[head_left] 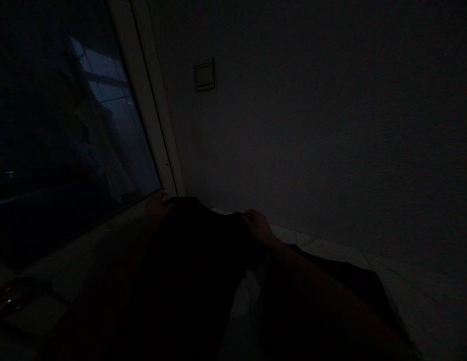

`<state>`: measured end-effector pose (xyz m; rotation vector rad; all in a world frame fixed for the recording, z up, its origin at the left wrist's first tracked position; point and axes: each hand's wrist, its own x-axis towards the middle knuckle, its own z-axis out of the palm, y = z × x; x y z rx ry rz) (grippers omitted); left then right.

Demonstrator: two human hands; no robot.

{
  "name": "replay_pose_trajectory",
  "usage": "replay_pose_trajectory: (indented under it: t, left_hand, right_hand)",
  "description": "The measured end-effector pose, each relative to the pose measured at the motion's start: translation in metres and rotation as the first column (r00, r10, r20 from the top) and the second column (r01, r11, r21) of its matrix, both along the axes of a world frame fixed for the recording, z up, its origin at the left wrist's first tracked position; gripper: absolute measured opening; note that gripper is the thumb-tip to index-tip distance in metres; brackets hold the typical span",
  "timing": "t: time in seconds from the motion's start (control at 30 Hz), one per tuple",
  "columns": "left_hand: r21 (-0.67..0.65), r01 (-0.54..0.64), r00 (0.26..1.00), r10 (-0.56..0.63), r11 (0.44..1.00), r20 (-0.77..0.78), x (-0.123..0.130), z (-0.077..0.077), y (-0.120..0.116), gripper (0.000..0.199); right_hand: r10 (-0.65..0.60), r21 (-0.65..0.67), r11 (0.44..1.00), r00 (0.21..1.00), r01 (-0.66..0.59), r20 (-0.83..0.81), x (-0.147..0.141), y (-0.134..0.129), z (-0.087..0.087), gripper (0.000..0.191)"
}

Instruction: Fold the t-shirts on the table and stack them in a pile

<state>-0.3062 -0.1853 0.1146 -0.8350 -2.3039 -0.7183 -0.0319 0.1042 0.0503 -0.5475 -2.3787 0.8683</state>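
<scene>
Very little light falls on the scene. A black garment (pixel 203 250), shaped like a shirt with a curved neckline along its top edge, hangs spread between my hands. My left hand (pixel 158 203) grips its upper left corner, close to the door frame; its fingers are only faintly visible. At the upper right corner, my right hand (pixel 259 223) pinches the cloth between thumb and fingers. The lower part of the garment merges into the darkness, so its hem cannot be made out.
A glazed door (pixel 116 125) on the left reflects a bright window. A light switch (pixel 204 76) sits on the wall (pixel 312 125) ahead. Pale floor tiles (pixel 319 245) run below. Something dark and shiny (pixel 11 300) lies at lower left. Another dark shape (pixel 349 276) lies beyond my right forearm.
</scene>
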Motion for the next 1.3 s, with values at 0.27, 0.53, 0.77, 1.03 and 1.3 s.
replay_pose_trajectory:
  t: [0.27, 0.53, 0.77, 1.03, 1.3]
  left_hand:
    - [-0.407, 0.314, 0.949, -0.287, 0.857, 0.127, 0.077, -0.179, 0.041, 0.047]
    - [-0.537, 0.275, 0.957, -0.173, 0.797, 0.233, 0.097, -0.198, 0.039, 0.058]
    - [-0.473, 0.275, 0.959, -0.203, 0.837, 0.198, 0.089, -0.202, 0.043, 0.052]
    - [-0.322, 0.244, 0.970, -0.233, 0.915, 0.071, 0.108, -0.174, 0.049, 0.048]
    - [-0.161, 0.571, 0.789, -0.484, 0.805, 0.378, 0.277, -0.163, 0.192, 0.039]
  right_hand:
    - [0.130, 0.324, 0.928, 0.976, -0.182, 0.176, -0.017, -0.043, -0.071, 0.041]
    - [0.210, 0.322, 0.864, 0.858, -0.387, 0.468, -0.002, -0.070, -0.128, 0.072]
    - [0.233, 0.234, 0.921, 0.920, -0.313, 0.316, 0.037, -0.083, -0.089, 0.060]
    - [-0.321, 0.251, 0.927, 0.936, 0.279, 0.146, 0.251, -0.005, -0.099, 0.045]
    - [-0.655, 0.205, 0.752, 0.675, 0.627, 0.339, 0.317, 0.046, -0.106, 0.045]
